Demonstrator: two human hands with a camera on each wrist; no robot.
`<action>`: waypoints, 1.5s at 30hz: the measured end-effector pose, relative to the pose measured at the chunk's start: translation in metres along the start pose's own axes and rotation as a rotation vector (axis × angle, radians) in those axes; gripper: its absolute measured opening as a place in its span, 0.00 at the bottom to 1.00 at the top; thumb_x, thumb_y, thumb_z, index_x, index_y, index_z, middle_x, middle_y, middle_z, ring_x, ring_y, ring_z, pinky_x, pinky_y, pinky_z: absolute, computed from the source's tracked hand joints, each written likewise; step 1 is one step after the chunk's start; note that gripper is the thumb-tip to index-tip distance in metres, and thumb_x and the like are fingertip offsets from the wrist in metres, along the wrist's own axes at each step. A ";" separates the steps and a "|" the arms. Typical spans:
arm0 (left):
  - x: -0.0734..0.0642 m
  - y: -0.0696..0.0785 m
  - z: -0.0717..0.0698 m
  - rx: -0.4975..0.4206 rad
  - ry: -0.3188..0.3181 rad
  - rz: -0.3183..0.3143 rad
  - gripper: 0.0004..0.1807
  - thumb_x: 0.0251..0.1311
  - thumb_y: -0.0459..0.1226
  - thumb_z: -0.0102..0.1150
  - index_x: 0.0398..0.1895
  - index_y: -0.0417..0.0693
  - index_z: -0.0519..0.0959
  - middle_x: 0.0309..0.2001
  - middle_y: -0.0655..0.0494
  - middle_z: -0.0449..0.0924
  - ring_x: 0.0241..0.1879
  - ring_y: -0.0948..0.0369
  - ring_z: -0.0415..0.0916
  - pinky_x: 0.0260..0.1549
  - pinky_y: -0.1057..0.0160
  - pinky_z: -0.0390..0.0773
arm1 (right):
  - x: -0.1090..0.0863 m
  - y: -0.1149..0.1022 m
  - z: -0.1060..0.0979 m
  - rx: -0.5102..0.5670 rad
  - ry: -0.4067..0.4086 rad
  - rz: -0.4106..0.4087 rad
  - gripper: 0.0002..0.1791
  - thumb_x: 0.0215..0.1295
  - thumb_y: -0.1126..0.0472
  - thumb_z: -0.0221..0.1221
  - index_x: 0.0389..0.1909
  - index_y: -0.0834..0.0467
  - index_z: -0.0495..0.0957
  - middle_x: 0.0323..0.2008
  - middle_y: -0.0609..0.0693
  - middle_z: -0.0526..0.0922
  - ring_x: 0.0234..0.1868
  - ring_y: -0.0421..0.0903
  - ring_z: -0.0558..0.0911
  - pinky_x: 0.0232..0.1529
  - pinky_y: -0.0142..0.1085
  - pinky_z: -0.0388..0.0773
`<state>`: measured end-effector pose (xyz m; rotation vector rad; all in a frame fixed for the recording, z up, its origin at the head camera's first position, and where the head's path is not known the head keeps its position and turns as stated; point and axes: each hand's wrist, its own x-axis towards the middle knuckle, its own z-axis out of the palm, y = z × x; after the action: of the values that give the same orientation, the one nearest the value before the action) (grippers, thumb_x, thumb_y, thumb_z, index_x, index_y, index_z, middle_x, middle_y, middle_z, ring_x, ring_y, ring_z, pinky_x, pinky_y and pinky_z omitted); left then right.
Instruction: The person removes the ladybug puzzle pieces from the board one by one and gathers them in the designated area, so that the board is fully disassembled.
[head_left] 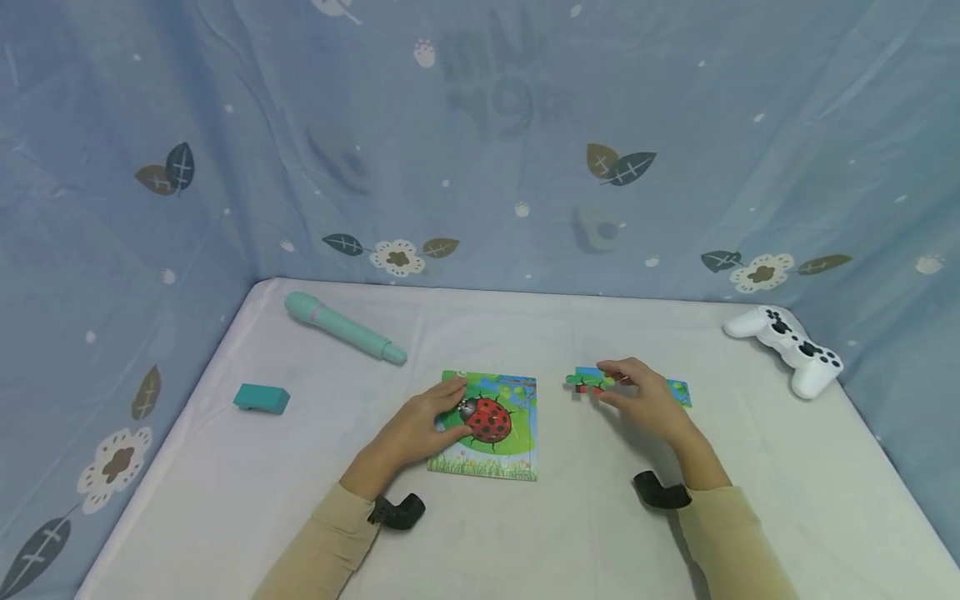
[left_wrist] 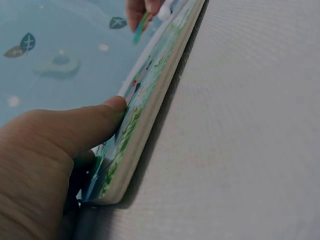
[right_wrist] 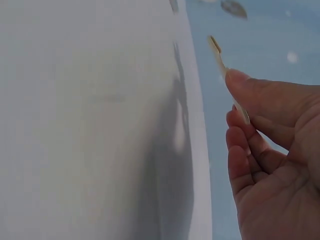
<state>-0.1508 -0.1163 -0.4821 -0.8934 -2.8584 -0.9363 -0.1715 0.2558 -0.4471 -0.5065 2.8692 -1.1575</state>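
A square wooden jigsaw puzzle board (head_left: 517, 450) with a red ladybug on green lies at the middle of the table. My left hand (head_left: 427, 421) rests across its left side, with the thumb (left_wrist: 95, 122) laid on the picture; the other fingers are mostly hidden in the left wrist view. To the right of the board, my right hand (head_left: 641, 396) pinches a thin puzzle piece (right_wrist: 216, 49) between thumb and fingertips. Its printed face shows blue, green and some red in the head view. Just right of that hand, another blue and green piece (head_left: 680, 392) shows.
A mint-green toy microphone (head_left: 345, 327) lies at the back left, and a teal block (head_left: 262, 398) sits at the left. A white game controller (head_left: 787, 346) is near the table's right edge. Blue patterned cloth (head_left: 480, 167) hangs behind the white table (head_left: 525, 550).
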 end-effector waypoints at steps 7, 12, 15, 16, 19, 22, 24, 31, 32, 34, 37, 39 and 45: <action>0.001 0.000 0.002 0.001 -0.005 0.000 0.38 0.57 0.52 0.63 0.65 0.39 0.67 0.70 0.52 0.62 0.70 0.53 0.58 0.65 0.54 0.66 | -0.016 0.024 -0.026 -0.031 -0.021 0.105 0.27 0.63 0.57 0.61 0.61 0.62 0.71 0.52 0.60 0.76 0.53 0.59 0.74 0.53 0.54 0.74; 0.001 0.000 0.003 0.002 -0.004 0.012 0.38 0.57 0.51 0.62 0.65 0.38 0.67 0.70 0.51 0.62 0.70 0.52 0.59 0.65 0.53 0.66 | -0.024 0.035 -0.034 -0.045 -0.020 0.149 0.29 0.65 0.54 0.60 0.63 0.64 0.68 0.55 0.63 0.73 0.56 0.62 0.72 0.55 0.59 0.70; 0.001 0.000 0.004 0.002 0.000 0.023 0.37 0.58 0.51 0.62 0.65 0.38 0.67 0.70 0.51 0.62 0.69 0.52 0.59 0.65 0.53 0.66 | -0.027 0.040 -0.034 -0.050 -0.015 0.157 0.29 0.65 0.54 0.60 0.63 0.65 0.67 0.56 0.64 0.72 0.58 0.63 0.71 0.56 0.59 0.68; 0.001 -0.001 0.005 0.004 0.000 0.025 0.38 0.58 0.51 0.62 0.65 0.38 0.67 0.70 0.51 0.62 0.70 0.52 0.59 0.65 0.53 0.66 | -0.028 0.041 -0.034 -0.055 -0.013 0.153 0.29 0.65 0.55 0.60 0.62 0.65 0.67 0.56 0.65 0.71 0.57 0.63 0.70 0.56 0.59 0.68; 0.002 0.000 0.005 0.006 0.000 0.025 0.38 0.57 0.52 0.62 0.65 0.38 0.67 0.70 0.51 0.62 0.70 0.52 0.59 0.65 0.53 0.66 | -0.030 0.041 -0.034 -0.081 -0.003 0.118 0.28 0.64 0.59 0.60 0.61 0.67 0.68 0.55 0.66 0.72 0.55 0.62 0.71 0.54 0.58 0.69; 0.001 0.002 0.003 0.006 0.000 0.011 0.38 0.57 0.52 0.62 0.65 0.39 0.67 0.70 0.52 0.62 0.70 0.52 0.59 0.65 0.53 0.66 | -0.030 0.041 -0.033 -0.118 0.003 0.077 0.26 0.64 0.62 0.60 0.61 0.68 0.69 0.54 0.67 0.72 0.53 0.62 0.72 0.52 0.58 0.69; 0.001 0.003 0.001 -0.001 0.001 0.001 0.38 0.57 0.52 0.63 0.65 0.39 0.67 0.70 0.52 0.62 0.70 0.52 0.58 0.66 0.53 0.65 | -0.028 0.040 -0.032 -0.140 0.003 0.065 0.26 0.63 0.63 0.60 0.61 0.67 0.69 0.54 0.67 0.71 0.54 0.63 0.70 0.52 0.60 0.68; 0.002 0.003 -0.001 0.007 -0.006 -0.012 0.38 0.57 0.52 0.62 0.66 0.40 0.67 0.71 0.53 0.61 0.70 0.53 0.58 0.66 0.54 0.64 | -0.024 0.040 -0.030 -0.162 0.002 0.082 0.25 0.63 0.64 0.59 0.61 0.66 0.69 0.53 0.69 0.69 0.55 0.66 0.66 0.53 0.64 0.65; 0.002 0.003 -0.002 0.006 -0.004 -0.010 0.38 0.57 0.52 0.63 0.66 0.40 0.67 0.70 0.53 0.61 0.70 0.53 0.58 0.66 0.54 0.65 | -0.024 0.040 -0.029 -0.157 0.000 0.084 0.26 0.63 0.64 0.59 0.61 0.67 0.69 0.54 0.69 0.69 0.56 0.66 0.66 0.53 0.64 0.65; 0.002 0.002 -0.002 0.007 0.000 -0.009 0.38 0.57 0.52 0.63 0.66 0.40 0.67 0.70 0.53 0.61 0.70 0.53 0.58 0.66 0.54 0.65 | -0.024 0.040 -0.029 -0.154 0.005 0.083 0.26 0.63 0.64 0.59 0.61 0.67 0.69 0.54 0.68 0.69 0.56 0.66 0.66 0.54 0.64 0.65; 0.002 0.002 -0.002 -0.003 0.002 -0.010 0.38 0.57 0.52 0.63 0.65 0.40 0.67 0.70 0.53 0.61 0.70 0.53 0.58 0.66 0.54 0.64 | -0.024 0.040 -0.028 -0.149 0.012 0.089 0.26 0.63 0.64 0.60 0.61 0.67 0.68 0.56 0.69 0.69 0.57 0.67 0.66 0.55 0.64 0.64; 0.001 0.002 -0.002 -0.005 -0.001 -0.011 0.38 0.57 0.52 0.62 0.66 0.40 0.67 0.70 0.53 0.61 0.70 0.53 0.58 0.66 0.53 0.65 | -0.025 0.039 -0.027 -0.140 0.016 0.100 0.27 0.63 0.62 0.60 0.62 0.67 0.68 0.57 0.69 0.68 0.59 0.68 0.65 0.56 0.65 0.63; -0.002 0.000 0.000 -0.017 0.014 0.004 0.38 0.57 0.51 0.63 0.65 0.38 0.68 0.70 0.51 0.62 0.70 0.52 0.58 0.65 0.52 0.66 | -0.023 0.033 -0.022 -0.035 0.033 0.105 0.30 0.64 0.58 0.60 0.64 0.66 0.65 0.61 0.66 0.67 0.63 0.66 0.65 0.61 0.64 0.61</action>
<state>-0.1493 -0.1171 -0.4827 -0.8905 -2.8404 -0.9632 -0.1620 0.2997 -0.4559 -0.3355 2.9084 -1.1121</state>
